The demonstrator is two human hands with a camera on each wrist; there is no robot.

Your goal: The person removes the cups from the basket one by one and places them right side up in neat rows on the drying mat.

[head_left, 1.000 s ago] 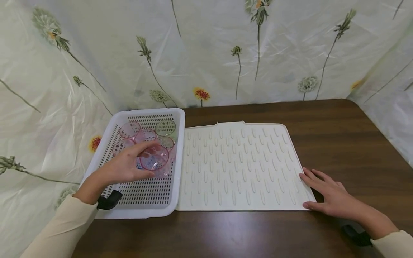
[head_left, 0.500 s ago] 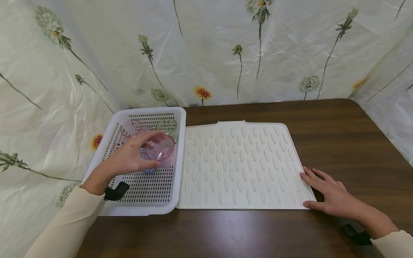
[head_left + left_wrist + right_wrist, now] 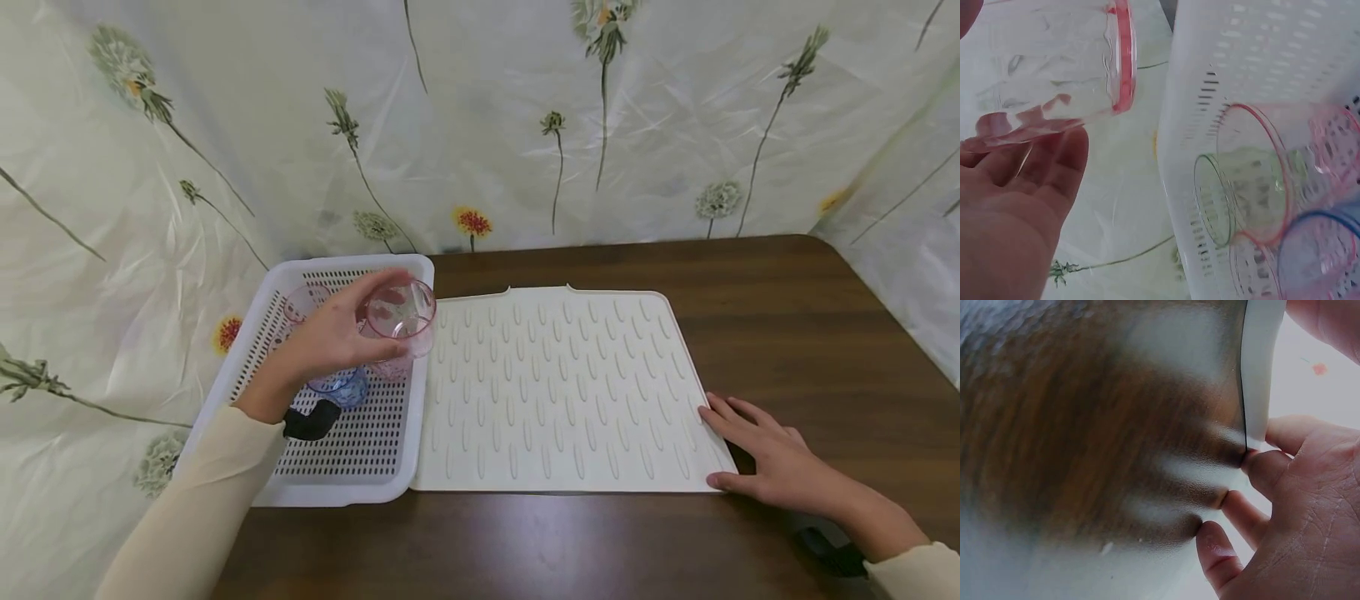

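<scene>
My left hand (image 3: 326, 333) grips a clear plastic cup (image 3: 408, 312) with a pink rim, fingers on its far side and thumb on its near side. This cup is raised over the right rim of a white perforated basket (image 3: 411, 442). Inside the basket lie other tinted cups, among them a blue cup (image 3: 348, 389), a green-rimmed cup (image 3: 1212, 200) and a pink-rimmed cup (image 3: 1254, 159). My right hand (image 3: 783, 462) rests at the right edge of a white ridged drain tray (image 3: 555, 392), its fingertips touching the tray's edge and the table.
The tray lies flat against the basket's right side on a dark wooden table (image 3: 570, 542). Behind and to the left hangs a pale curtain (image 3: 480, 125) printed with dandelions. The table's far right corner (image 3: 810, 250) is rounded.
My left hand has lifted the pink-rimmed cup and carried it rightward and away from me, from among the other cups to the basket's right rim. The right hand has stayed put.
</scene>
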